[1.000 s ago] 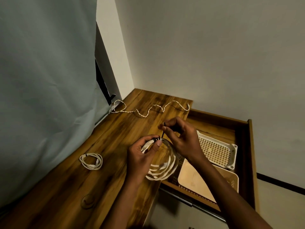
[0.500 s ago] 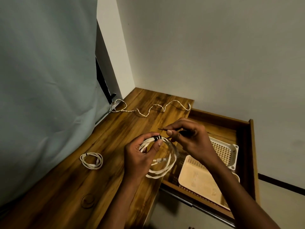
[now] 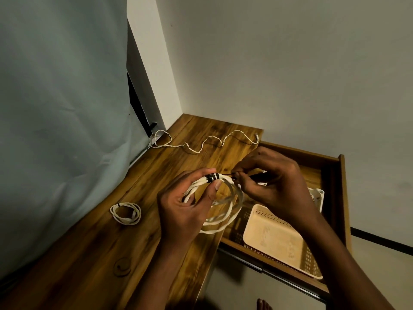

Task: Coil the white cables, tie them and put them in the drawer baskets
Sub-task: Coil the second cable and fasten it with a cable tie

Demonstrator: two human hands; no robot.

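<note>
L hand (image 3: 183,204) clamps white cable coil (image 3: 223,222) at black tie (image 3: 212,177); R hand (image 3: 274,186) pinches tie end, above worktop (image 3: 89,253) edge.

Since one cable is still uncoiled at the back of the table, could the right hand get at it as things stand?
Probably not at once: the right hand is pinching the black tie. The loose cable itself lies unobstructed.

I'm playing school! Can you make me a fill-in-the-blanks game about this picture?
1. The left hand holds a coiled white ____.
2. The right hand pulls a black ____ around the coil.
3. The baskets sit in an open ____.
4. The tied coil lies on the ____.

Missing words: cable, tie, drawer, table.
</note>
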